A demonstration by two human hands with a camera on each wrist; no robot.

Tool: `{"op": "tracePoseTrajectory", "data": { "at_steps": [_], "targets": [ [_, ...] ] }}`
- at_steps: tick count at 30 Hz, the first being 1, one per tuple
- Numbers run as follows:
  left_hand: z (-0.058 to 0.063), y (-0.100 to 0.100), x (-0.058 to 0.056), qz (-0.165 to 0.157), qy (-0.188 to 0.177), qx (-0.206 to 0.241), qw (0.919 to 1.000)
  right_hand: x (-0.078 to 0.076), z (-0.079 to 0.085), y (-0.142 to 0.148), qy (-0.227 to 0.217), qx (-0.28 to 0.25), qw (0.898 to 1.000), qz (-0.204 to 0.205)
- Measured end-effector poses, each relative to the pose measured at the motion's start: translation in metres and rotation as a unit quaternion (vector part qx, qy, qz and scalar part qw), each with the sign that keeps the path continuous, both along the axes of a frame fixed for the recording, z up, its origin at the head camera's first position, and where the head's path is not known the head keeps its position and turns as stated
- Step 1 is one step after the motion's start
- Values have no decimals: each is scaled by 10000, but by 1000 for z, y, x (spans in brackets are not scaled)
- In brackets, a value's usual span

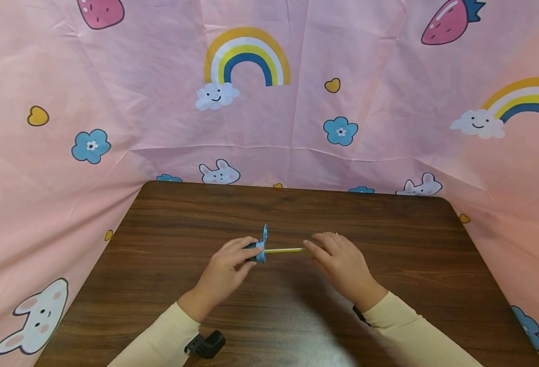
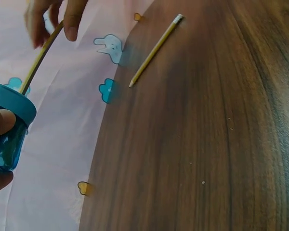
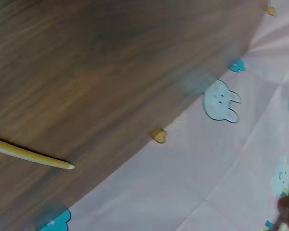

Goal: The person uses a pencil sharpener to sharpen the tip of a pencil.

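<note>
My left hand (image 1: 225,267) grips a small blue pencil sharpener (image 1: 260,252) with a see-through container, held on its side above the table. Its hinged lid (image 1: 265,233) stands up. A yellow pencil (image 1: 284,250) sticks out of the sharpener's top toward the right. Around the pencil's far end, the fingertips of my right hand (image 1: 344,265) pinch it. In the left wrist view, the thumb (image 2: 4,121) lies against the sharpener's rim; the pencil's inserted end is hidden. A second yellow pencil (image 2: 156,50) with a white end lies on the table, seen in both wrist views.
The dark wooden table (image 1: 287,214) has rounded far corners. A pink patterned cloth (image 1: 287,127) hangs around its back and sides. Small pale crumbs (image 2: 203,182) dot the wood. A black band (image 1: 205,344) sits on the left wrist.
</note>
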State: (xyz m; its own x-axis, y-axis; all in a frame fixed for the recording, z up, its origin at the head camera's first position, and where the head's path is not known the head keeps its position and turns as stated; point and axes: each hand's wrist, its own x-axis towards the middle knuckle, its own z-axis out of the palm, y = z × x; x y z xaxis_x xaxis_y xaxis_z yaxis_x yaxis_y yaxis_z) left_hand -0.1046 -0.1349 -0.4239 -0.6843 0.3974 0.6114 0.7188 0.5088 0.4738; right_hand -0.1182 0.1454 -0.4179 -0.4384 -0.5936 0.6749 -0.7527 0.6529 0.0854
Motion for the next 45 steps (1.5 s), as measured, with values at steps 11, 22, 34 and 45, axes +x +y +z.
{"op": "tracePoseTrajectory", "data": {
  "at_steps": [11,22,34,45],
  "targets": [
    [5,3,5,75,-354,-43,9993,-1,-11,-1,477,-249,9986,21],
    [-2,5,2,-319,880,-405,9948,0,14,5,-3239,-290,9456,14],
    [-3,5,0,-465,1126,-153,9924,-8,35,5,-4943,-15,8680,-480],
    [-4,4,0,-115,350,-22,9993,3,15,-1,-1241,425,9900,-525]
  ]
}}
